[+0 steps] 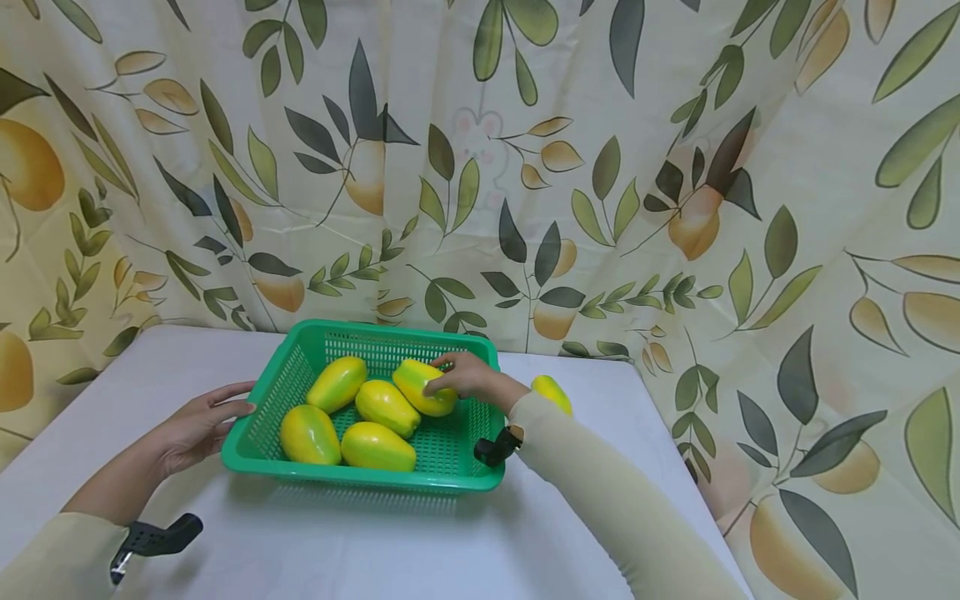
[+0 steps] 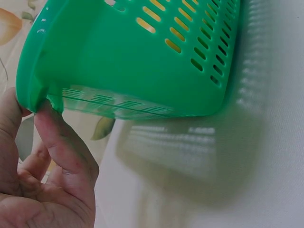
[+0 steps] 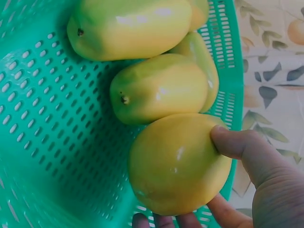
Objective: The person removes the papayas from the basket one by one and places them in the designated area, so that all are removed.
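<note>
My right hand [image 1: 468, 377] holds a yellow-green papaya [image 1: 415, 385] at the back right inside a green plastic basket [image 1: 352, 477]. In the right wrist view the thumb [image 3: 232, 142] lies on top of this fruit, with the other fingers curled beneath it. Several more papayas [image 1: 310, 435] lie beside it in the basket, some touching one another. At the basket's left end, my left hand [image 1: 197, 429] pinches the rim [image 2: 29, 90] between thumb and forefinger, as the left wrist view shows.
Another papaya [image 1: 552, 393] lies on the white-covered table [image 1: 360, 550] to the right of the basket, partly hidden behind the right sleeve. A curtain [image 1: 465, 167] printed with leaves and fruit hangs behind the table. Each wrist wears a black camera mount [image 1: 161, 535].
</note>
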`<state>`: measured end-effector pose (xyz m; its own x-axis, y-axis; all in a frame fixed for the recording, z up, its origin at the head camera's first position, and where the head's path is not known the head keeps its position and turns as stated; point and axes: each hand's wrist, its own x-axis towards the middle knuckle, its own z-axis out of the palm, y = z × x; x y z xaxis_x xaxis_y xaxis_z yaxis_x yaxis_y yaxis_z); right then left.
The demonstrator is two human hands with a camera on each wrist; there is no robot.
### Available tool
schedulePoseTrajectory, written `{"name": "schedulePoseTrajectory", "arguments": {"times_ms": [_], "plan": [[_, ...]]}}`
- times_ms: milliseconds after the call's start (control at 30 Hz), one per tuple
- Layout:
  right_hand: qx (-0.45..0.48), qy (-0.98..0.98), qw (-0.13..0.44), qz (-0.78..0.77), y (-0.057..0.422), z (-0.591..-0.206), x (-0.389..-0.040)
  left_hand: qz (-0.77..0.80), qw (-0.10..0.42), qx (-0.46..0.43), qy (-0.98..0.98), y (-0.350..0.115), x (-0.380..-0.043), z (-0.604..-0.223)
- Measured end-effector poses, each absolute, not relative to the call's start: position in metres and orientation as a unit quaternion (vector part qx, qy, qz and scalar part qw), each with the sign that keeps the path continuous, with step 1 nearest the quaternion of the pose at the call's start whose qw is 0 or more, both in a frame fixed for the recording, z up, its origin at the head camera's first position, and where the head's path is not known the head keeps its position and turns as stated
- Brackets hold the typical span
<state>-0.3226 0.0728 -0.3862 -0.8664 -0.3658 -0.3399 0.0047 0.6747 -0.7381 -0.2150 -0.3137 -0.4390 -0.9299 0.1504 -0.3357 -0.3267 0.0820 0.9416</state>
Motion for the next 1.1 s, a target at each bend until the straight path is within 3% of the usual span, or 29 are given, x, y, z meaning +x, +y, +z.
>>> {"name": "schedulePoseTrajectory", "arguments": {"times_ms": [1100], "plan": [[-0.066,0.833,0.312,-0.452,0.091,-0.362,-0.320,0.679,0.176,-0.064,0.710,-0.313,-0.213,-0.438]]}}
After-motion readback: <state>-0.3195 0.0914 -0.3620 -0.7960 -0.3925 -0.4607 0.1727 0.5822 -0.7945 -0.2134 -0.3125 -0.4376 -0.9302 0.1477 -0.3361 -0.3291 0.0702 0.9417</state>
